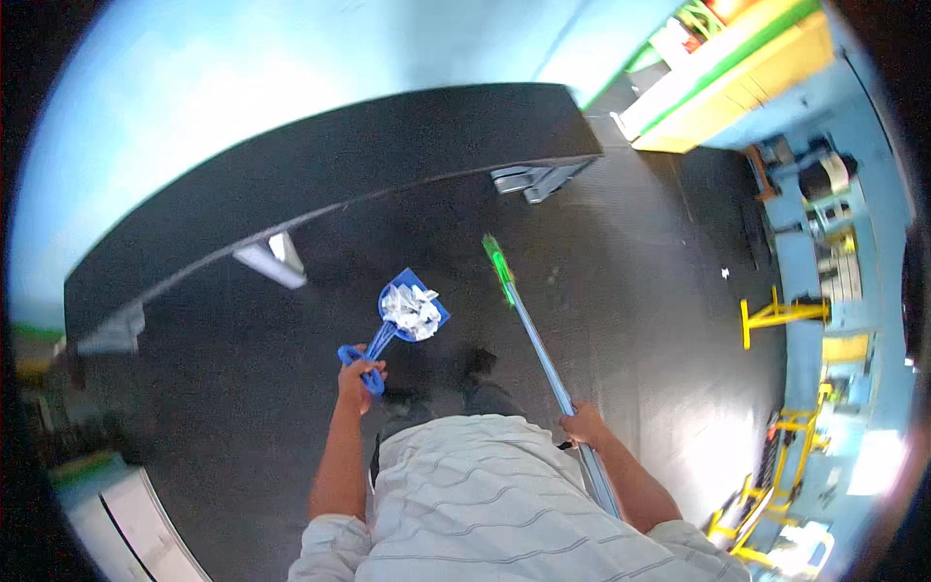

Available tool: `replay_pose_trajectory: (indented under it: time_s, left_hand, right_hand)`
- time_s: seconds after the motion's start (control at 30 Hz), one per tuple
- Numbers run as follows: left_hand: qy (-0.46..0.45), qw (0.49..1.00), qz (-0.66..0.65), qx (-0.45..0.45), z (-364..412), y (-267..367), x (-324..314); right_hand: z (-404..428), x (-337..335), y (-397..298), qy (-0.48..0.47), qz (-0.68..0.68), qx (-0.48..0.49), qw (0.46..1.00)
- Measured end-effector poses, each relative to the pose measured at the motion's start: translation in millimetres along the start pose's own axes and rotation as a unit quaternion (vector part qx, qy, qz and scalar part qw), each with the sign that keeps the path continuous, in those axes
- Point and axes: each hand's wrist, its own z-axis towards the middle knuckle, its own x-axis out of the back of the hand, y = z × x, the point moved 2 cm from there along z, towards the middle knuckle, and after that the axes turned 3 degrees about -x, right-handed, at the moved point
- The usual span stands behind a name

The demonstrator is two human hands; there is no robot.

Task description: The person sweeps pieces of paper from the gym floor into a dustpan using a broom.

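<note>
My left hand (358, 378) is closed around the handle of a blue plastic dustpan (445, 314), which it holds out in front of me. Crumpled white paper (412, 308) lies heaped in the pan. My right hand (583, 423) grips the long pale handle of a broom (540, 345). At the far end of that handle, the broom's green bristle head (499, 266) is at or near the dark floor, right of the dustpan and apart from it.
A long black bench or table (364, 153) on grey legs runs along the light blue wall ahead. A small white scrap (725, 273) lies on the floor at right. Yellow metal frames (782, 314) stand along the right wall. A white cabinet (145, 516) is at lower left.
</note>
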Motion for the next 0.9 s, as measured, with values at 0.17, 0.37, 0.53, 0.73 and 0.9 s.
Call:
replay_pose_trajectory:
  time_s: [0.17, 0.37, 0.53, 0.73, 0.9]
  left_hand:
    - [-0.045, 0.997, 0.034, 0.055, -34.8, 24.6, -78.8]
    - [-0.124, 0.986, 0.062, 0.095, -46.6, 27.8, -217.7]
    - [-0.164, 0.970, 0.121, 0.131, -14.1, -16.9, -342.2]
    - [-0.140, 0.961, 0.148, 0.185, -24.2, -60.5, -489.6]
    - [-0.153, 0.948, 0.166, 0.223, 5.5, -122.7, -607.0]
  right_hand:
    - [-23.6, 42.5, 38.3, -0.002, 0.208, -0.104, 0.973]
    - [-30.5, 90.2, 77.0, 0.050, 0.264, -0.123, 0.955]
    - [-13.3, 116.3, 115.9, 0.087, 0.348, -0.184, 0.915]
    - [-49.4, 179.3, 139.8, 0.103, 0.461, -0.236, 0.849]
    - [-28.7, 211.2, 165.0, 0.150, 0.513, -0.285, 0.796]
